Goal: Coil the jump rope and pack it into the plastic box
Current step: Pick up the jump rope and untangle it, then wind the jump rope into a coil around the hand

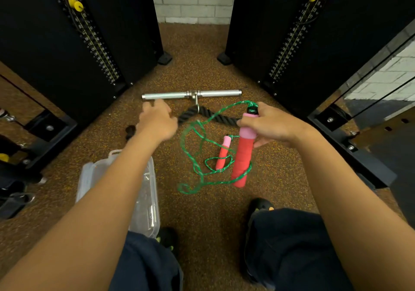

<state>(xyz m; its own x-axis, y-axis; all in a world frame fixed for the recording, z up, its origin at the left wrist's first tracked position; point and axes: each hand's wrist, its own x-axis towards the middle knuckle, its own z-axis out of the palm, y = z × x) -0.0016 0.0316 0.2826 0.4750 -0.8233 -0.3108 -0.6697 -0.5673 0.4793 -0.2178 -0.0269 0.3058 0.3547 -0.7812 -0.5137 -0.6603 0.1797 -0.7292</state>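
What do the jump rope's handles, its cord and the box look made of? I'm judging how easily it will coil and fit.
The held handle looks like soft matte foam, red with a pink band; the second handle on the floor matches. The green cord appears to be a thin braided or speckled plastic line, limp and loosely tangled. The box looks like clear, glossy hard plastic: the floor shows through it.

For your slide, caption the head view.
Right hand lifts one jump-rope handle; left hand reaches out, plastic box waiting.

red jump-rope handle in right hand, green cord dangling
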